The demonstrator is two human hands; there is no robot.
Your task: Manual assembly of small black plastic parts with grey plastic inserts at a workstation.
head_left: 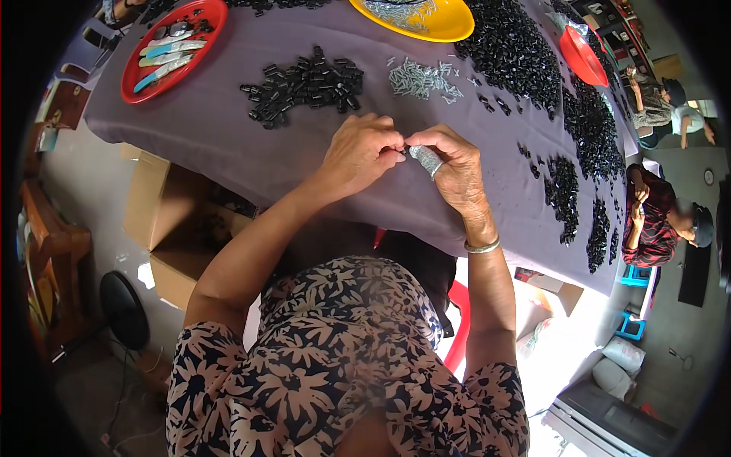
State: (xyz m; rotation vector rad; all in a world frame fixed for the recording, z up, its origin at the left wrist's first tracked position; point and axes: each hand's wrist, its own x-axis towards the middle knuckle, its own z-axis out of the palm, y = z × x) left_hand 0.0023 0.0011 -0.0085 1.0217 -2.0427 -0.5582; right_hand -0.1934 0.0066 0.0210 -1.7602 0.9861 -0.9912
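Grey tablecloth [228, 137], frame centre: left hand [358, 152] and right hand [449, 167] fingertips pinch a small black part [402, 152]; slippage could drop it.

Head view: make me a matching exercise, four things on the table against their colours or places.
Things:
1. left dish
2. top dish
3. screws
4. black parts pile

Matches:
A. yellow
B. red
C. silver, right of the pile
D. beyond the left hand

Pairs: 1-B, 2-A, 3-C, 4-D
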